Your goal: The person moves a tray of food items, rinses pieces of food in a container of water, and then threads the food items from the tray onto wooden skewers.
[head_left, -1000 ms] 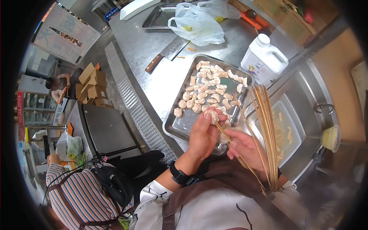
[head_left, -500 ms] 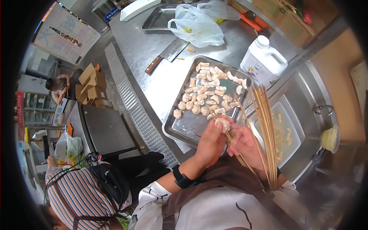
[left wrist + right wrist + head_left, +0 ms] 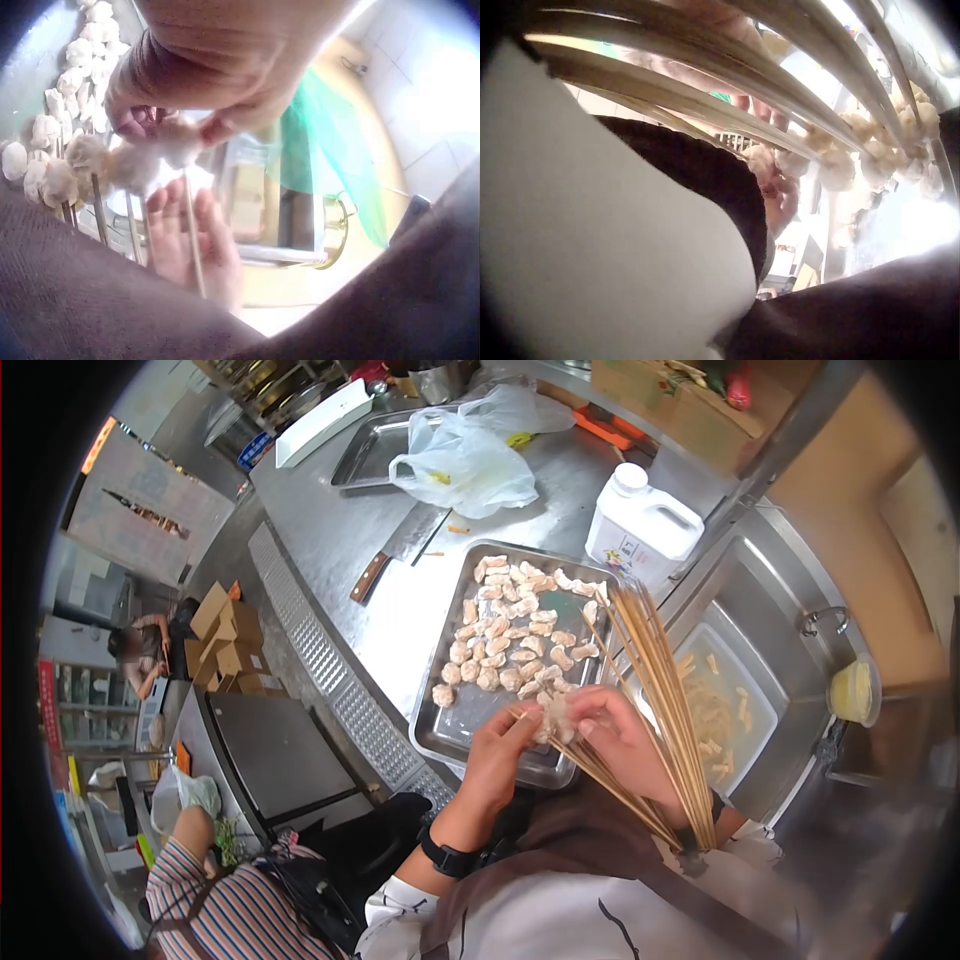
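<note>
My left hand (image 3: 495, 760) pinches a pale, flour-dusted lump (image 3: 180, 146) threaded on a thin wooden skewer (image 3: 193, 232). My right hand (image 3: 625, 745) is just beside it, and in the left wrist view its fingers point up close below the lump, behind the skewer. More skewers with similar lumps show left of this one in that view. A thick bundle of wooden skewers (image 3: 665, 710) rises over my right forearm. Beyond my hands lies a metal tray (image 3: 430, 740) holding several floured pieces (image 3: 500, 620); rounder ones sit on its left.
A cleaver (image 3: 405, 545), plastic bags (image 3: 470, 465) and a white jug (image 3: 640, 530) are on the steel table behind the tray. To the right, a sink (image 3: 770, 570) holds a white basin of water with pale strips. A person in a striped shirt (image 3: 240, 910) is at lower left.
The head view has swung, so the table sits lower and further left. My left hand has turned, and the lump between my hands looks less upright. The right fingers have come up beside it.
</note>
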Available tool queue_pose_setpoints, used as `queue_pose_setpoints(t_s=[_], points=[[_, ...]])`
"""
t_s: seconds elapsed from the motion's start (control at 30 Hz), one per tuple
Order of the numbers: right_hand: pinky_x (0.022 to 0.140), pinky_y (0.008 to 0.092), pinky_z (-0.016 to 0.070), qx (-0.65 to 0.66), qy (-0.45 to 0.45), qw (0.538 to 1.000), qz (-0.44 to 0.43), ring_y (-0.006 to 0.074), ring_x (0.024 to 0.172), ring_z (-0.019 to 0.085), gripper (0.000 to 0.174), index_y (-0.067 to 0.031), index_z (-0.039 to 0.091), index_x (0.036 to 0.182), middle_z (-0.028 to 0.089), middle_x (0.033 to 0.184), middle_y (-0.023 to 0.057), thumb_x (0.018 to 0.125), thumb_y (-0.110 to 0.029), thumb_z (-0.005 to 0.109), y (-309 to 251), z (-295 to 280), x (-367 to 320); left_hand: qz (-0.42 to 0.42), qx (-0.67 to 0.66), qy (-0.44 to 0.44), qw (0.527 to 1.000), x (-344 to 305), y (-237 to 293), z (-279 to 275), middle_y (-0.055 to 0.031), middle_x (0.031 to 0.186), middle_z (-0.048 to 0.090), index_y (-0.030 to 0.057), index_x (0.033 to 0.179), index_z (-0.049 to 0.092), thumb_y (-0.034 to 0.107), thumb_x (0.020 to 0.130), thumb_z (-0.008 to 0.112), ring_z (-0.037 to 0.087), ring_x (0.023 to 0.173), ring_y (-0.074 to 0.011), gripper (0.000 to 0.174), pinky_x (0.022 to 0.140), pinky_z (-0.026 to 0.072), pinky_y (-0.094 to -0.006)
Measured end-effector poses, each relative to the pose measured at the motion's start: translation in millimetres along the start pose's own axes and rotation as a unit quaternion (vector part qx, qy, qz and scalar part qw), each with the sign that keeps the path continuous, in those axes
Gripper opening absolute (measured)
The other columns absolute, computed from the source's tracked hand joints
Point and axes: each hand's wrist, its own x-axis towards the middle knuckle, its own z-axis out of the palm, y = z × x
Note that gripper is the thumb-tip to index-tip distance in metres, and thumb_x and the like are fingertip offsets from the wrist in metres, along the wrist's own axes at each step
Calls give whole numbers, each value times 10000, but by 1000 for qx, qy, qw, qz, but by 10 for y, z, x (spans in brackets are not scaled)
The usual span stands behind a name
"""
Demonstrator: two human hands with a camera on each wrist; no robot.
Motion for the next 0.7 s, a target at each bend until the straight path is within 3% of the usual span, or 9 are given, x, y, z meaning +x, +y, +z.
queue_pose_setpoints(t_s=[0.03, 0.07, 0.13, 0.17, 0.27, 0.3, 0.4, 0.6, 0.7], points=[[927, 324, 409, 30, -3, 1000, -5, 202, 978, 550, 159, -17, 507, 1033, 579, 948, 84, 874, -25, 496, -14, 4, 2, -14, 64, 3, 998, 16, 39, -29, -93, 1071, 575, -28, 1170, 511, 181, 891, 556, 543, 967, -151, 352, 846, 422, -278], [903, 321, 417, -14, -49, 998, -27, 206, 970, 556, 150, -19, 520, 1021, 582, 950, 86, 874, -23, 491, -40, -12, 5, -28, 127, 7, 991, 23, 56, -44, -104, 1094, 564, -31, 1185, 499, 184, 888, 560, 537, 981, -160, 372, 849, 422, -280], [856, 316, 434, -103, -144, 982, -66, 214, 953, 567, 140, -21, 546, 999, 586, 953, 88, 875, -21, 482, -109, -45, -15, 111, 276, 129, 946, 67, -54, -97, -132, 1126, 531, -50, 1202, 465, 200, 870, 587, 511, 995, -181, 433, 839, 417, -288], [851, 329, 433, -81, -136, 987, -35, 236, 935, 568, 121, -16, 584, 937, 592, 962, 97, 859, -19, 491, -135, -7, -28, 180, 344, 188, 902, 93, -83, -109, -146, 1142, 515, -59, 1210, 448, 208, 861, 601, 498, 1002, -191, 465, 833, 414, -291], [825, 340, 437, -133, -172, 972, -91, 251, 914, 571, 124, -19, 583, 942, 590, 957, 104, 852, -16, 496, -129, 9, -14, 337, 365, 173, 851, 92, 151, 90, -191, 1240, 433, -69, 1274, 372, 225, 853, 606, 455, 1084, -238, 564, 865, 407, -319], [800, 357, 438, -147, -181, 968, -87, 262, 890, 571, 125, -23, 590, 942, 594, 942, 114, 843, -24, 515, -113, 24, -18, 268, 275, 101, 918, 76, 245, 222, -160, 1154, 523, -73, 1288, 361, 207, 868, 594, 494, 1056, -243, 556, 870, 412, -317], [787, 364, 437, -161, -179, 964, -114, 268, 874, 573, 129, -27, 594, 949, 597, 923, 121, 838, -34, 528, -107, 81, -31, 93, 79, -52, 991, 276, 372, 427, -153, 1088, 584, -46, 1244, 431, 148, 879, 583, 587, 956, -199, 440, 833, 465, -289], [803, 349, 444, -197, -196, 955, -104, 260, 892, 576, 142, -28, 594, 958, 605, 901, 111, 838, -35, 519, -52, 69, -72, 45, -4, -82, 996, 377, 493, 585, -88, 859, 626, 6, 970, 549, 160, 880, 586, 617, 793, -154, 181, 757, 493, -282], [817, 340, 450, -108, -151, 983, -14, 251, 901, 578, 154, -32, 592, 973, 601, 905, 107, 844, -29, 510, -21, 84, -115, 56, 8, -67, 996, 344, 457, 536, -74, 841, 605, 17, 923, 537, 144, 876, 585, 613, 787, -161, 144, 743, 497, -284]])
